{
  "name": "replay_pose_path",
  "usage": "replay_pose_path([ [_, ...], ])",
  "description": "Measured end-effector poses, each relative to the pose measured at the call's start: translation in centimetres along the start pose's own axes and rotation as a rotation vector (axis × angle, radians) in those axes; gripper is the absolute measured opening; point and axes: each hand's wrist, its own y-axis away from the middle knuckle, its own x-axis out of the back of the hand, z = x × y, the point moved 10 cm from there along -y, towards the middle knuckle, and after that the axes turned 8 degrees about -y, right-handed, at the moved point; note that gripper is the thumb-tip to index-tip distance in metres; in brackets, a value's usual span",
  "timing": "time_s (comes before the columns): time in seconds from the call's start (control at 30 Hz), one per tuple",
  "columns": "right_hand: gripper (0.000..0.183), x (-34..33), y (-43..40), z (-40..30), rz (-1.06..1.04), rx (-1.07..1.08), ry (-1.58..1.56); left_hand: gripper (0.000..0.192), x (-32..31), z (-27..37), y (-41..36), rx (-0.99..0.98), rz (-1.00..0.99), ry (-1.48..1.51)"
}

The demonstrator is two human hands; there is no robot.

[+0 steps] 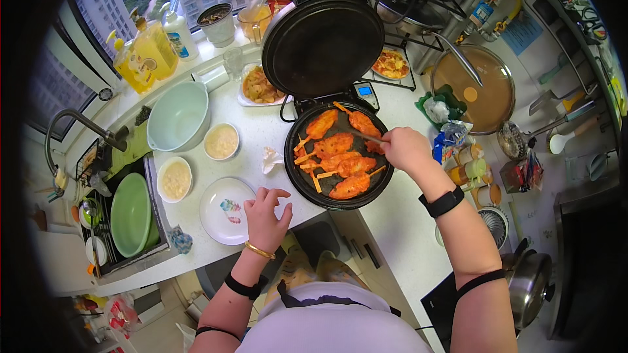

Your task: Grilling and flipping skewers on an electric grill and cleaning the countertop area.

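Note:
My right hand [406,149] grips a thin stick-like utensil [362,135] that reaches over a round black electric griddle [306,194]. Its tip is near the reddish marinated meat pieces on flat wooden sticks [333,147], several of which lie on the hot plate. The griddle's lid [324,49] stands raised at the back. With fingers apart and nothing in them, my left hand [267,215] hovers by the right edge of a white plate [216,211] with a feather print. A crumpled white tissue [271,160] lies between the plate and the griddle.
Two bowls of pale food [222,142] and a light green basin [179,117] stand left of the griddle. The sink [159,250] holds a green basin [130,215]. Cooked dishes [262,86] sit behind. Condiment jars [488,195] and a large glass lid [473,90] line the right wall.

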Motion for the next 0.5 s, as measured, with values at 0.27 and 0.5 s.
replay_pose_path([
  [0.27, 0.020, 0.7, -0.1, 1.1, 0.027, -0.041, -0.073, 0.019, 0.1, -0.1, 0.3, 0.006, -0.012, 0.002],
  [0.5, 0.022, 1.9, 2.8, 4.7, -0.031, -0.025, -0.023, 0.018, 0.3, -1.0, 0.6, 0.012, 0.004, -0.026],
])
